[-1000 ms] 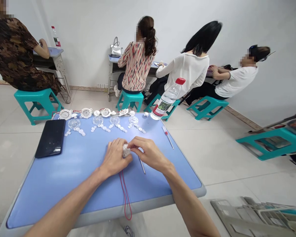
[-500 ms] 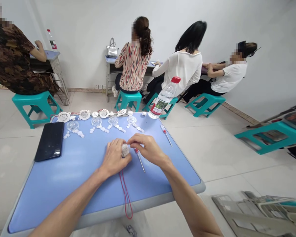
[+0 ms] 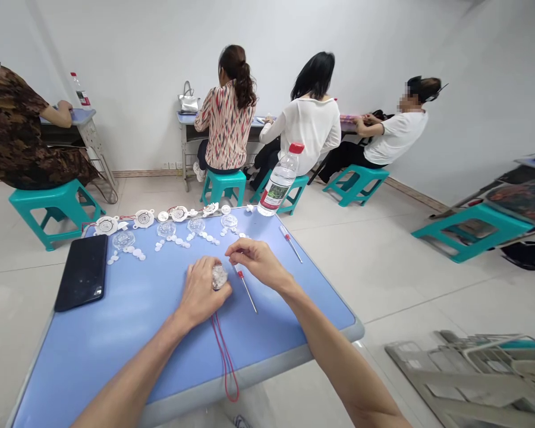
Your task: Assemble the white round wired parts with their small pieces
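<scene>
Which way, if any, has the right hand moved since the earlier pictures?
Yes, forward: the right hand now lies beyond the red-handled screwdriver, whose handle it covered earlier.

The right hand (image 3: 259, 263) has lifted off the clear plastic piece (image 3: 219, 277), leaving a small gap.

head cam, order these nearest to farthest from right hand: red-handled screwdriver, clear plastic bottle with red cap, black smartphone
1. Red-handled screwdriver, lying beside the right hand
2. Clear plastic bottle with red cap, ahead at the far edge of the blue table
3. Black smartphone, far left
</scene>
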Demonstrator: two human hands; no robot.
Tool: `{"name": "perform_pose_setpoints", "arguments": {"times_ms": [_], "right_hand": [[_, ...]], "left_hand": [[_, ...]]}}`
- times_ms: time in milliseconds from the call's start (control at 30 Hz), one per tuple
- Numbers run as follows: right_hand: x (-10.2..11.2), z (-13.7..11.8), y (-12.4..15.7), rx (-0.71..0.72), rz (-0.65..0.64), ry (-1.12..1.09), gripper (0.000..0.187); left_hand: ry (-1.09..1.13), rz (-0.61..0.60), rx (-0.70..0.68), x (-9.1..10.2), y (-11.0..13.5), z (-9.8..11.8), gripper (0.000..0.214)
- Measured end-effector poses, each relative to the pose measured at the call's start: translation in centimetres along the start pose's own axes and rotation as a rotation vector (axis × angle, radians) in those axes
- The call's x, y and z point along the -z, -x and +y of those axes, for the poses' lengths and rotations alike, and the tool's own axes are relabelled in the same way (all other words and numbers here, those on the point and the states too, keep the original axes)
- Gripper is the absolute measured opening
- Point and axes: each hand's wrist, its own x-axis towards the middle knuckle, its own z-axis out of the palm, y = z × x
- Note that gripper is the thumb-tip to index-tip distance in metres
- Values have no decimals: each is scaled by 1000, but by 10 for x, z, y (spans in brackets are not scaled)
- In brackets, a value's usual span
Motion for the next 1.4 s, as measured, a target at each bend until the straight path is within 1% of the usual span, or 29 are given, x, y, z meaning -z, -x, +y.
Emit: {"name": "perform_pose_setpoints", "arguments": {"times_ms": [100, 233, 367, 433, 533, 700, 1067, 1400], "right_hand": [[7, 6, -6, 13, 88, -11, 14], [24, 22, -19, -5, 309, 165, 19], [46, 41, -38, -35, 467, 267, 19], [56, 49, -48, -44, 519, 319, 18], [64, 59, -63, -55, 540, 374, 16], [69, 70, -76, -68, 560, 425, 19], [69, 97, -79, -73, 584, 440, 24], [71, 104, -85, -88, 575, 492, 22]], "left_hand": [[4, -2, 2, 1, 0, 1, 25], [4, -4, 4, 2, 0, 1, 23], [9, -2, 11, 2, -1, 1, 22], [11, 1, 10, 2, -1, 1, 22], [6, 0, 11, 2, -1, 1, 22], [6, -4, 14, 2, 0, 2, 22], [10, -5, 25, 2, 0, 3, 22], [13, -5, 17, 2, 0, 2, 22]]}}
